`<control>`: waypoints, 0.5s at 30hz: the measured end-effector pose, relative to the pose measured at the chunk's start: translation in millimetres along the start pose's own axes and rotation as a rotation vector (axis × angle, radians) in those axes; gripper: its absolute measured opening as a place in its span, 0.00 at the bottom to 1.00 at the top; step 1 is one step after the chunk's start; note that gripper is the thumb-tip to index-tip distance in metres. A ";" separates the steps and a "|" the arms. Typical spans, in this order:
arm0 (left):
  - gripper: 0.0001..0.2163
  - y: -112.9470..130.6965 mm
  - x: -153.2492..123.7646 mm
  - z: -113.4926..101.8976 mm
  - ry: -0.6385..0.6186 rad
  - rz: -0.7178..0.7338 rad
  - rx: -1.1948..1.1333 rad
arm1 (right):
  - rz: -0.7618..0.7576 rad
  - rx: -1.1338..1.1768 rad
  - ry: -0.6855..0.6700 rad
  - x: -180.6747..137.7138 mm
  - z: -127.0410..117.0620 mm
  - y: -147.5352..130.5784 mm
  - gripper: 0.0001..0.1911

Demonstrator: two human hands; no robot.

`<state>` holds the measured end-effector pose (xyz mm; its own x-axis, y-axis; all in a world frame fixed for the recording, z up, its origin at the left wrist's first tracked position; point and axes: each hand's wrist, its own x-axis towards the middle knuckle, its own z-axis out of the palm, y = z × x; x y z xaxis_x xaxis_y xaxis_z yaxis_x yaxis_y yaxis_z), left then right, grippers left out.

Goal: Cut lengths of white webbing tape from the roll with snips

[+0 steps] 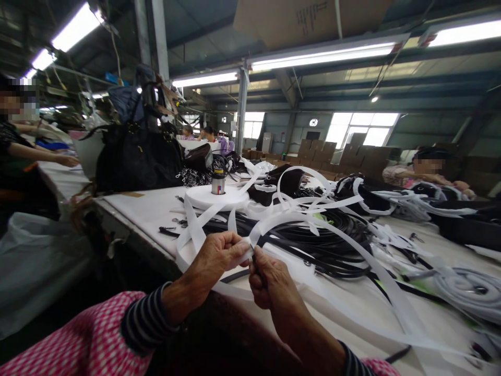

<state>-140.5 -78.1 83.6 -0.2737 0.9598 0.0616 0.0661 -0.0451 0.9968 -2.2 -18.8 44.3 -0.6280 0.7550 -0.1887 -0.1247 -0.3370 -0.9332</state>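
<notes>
Left hand (219, 256) pinches the white tape (274, 219) flat at the table's (156, 209) near edge; right hand (266, 279) is clamped on a thin dark tool beside it. Best kept taut, untwisted, fingers close together, clear of the black cords (329, 245).

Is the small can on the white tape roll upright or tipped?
Upright. The small can stands on its base at the centre of the flat-lying white tape roll, cap upward, sides vertical. Full or empty: cannot tell.
</notes>
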 end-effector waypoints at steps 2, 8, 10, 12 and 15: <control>0.17 1.1 -0.3 -0.2 -0.002 -0.012 0.010 | 0.027 0.009 0.001 -1.2 -0.7 -0.4 0.37; 0.18 4.4 -0.8 -1.1 -0.057 -0.042 0.022 | 0.012 -0.020 -0.037 -6.6 1.2 -10.4 0.40; 0.19 6.4 -1.1 -1.0 -0.062 -0.045 0.030 | 0.026 -0.025 -0.021 -6.3 2.9 -13.8 0.40; 0.19 8.1 -1.3 -1.0 -0.069 -0.050 0.035 | 0.035 -0.023 -0.015 -5.1 3.8 -15.4 0.40; 0.19 8.2 -0.4 -1.7 -0.092 -0.054 0.037 | 0.018 -0.010 -0.037 -3.5 3.5 -14.5 0.41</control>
<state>-141.4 -79.3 91.9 -0.1886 0.9821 0.0010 0.0893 0.0161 0.9959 -0.9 -18.5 59.5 -0.6579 0.7277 -0.1942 -0.1057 -0.3445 -0.9328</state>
